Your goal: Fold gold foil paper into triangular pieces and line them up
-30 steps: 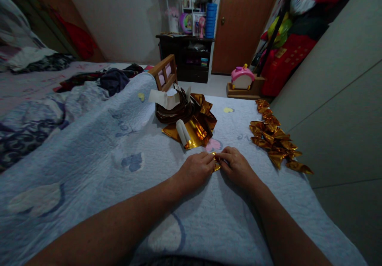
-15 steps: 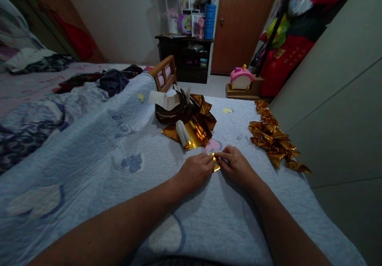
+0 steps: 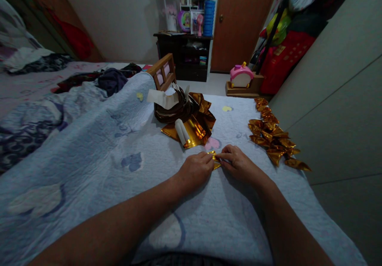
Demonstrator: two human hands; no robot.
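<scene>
A small piece of gold foil paper (image 3: 215, 159) lies on the pale blue quilt (image 3: 113, 158), pinched from both sides. My left hand (image 3: 195, 169) grips its left edge with curled fingers. My right hand (image 3: 238, 163) presses and pinches its right edge, fingertips meeting those of the left hand. Most of the piece is hidden under my fingers. Just beyond my hands lies a heap of gold foil sheets (image 3: 197, 125) with a white roll (image 3: 180, 131) and a dark brown coil (image 3: 174, 109).
A row of several folded gold foil pieces (image 3: 273, 136) lies along the quilt's right edge, next to a grey wall (image 3: 337, 99). Dark clothes (image 3: 112, 79) lie on the bed at the left. A wooden chair back (image 3: 162, 73), a dark shelf unit (image 3: 186, 55) and a pink toy (image 3: 241, 77) stand beyond.
Both hands stay pinched on the foil piece with only slight finger movement. The view has shifted a little, so everything sits slightly higher.
</scene>
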